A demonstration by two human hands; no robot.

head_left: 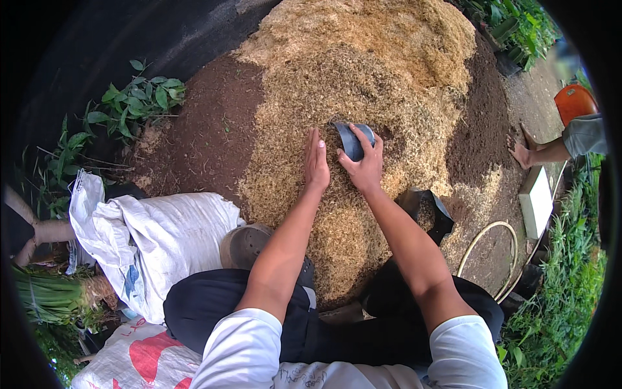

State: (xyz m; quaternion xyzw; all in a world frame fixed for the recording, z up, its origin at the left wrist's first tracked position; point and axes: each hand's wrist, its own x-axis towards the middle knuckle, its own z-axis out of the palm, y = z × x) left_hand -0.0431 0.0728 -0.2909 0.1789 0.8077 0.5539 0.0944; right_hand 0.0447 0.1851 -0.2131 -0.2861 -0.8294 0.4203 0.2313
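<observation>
My right hand (364, 162) grips a dark grey-blue curved plastic piece (353, 144), scoop-like in shape, over the pile of sawdust (337, 84). Thumb and fingers spread around its near and right sides. Just left of it, my left hand (317, 160) is held on edge with its fingers straight and nothing in it. A small gap separates that hand from the plastic piece. Right of my right forearm, a black plastic planting bag (424, 211) lies on the sawdust, its mouth showing some of the mix inside.
Dark soil (214, 123) borders the sawdust. At left are a white woven sack (168, 240), a grey-brown pot (245, 245) with holes and leafy plants (139, 100). At right are a hose loop (489, 249), a white block (536, 201) and another person's foot (528, 152).
</observation>
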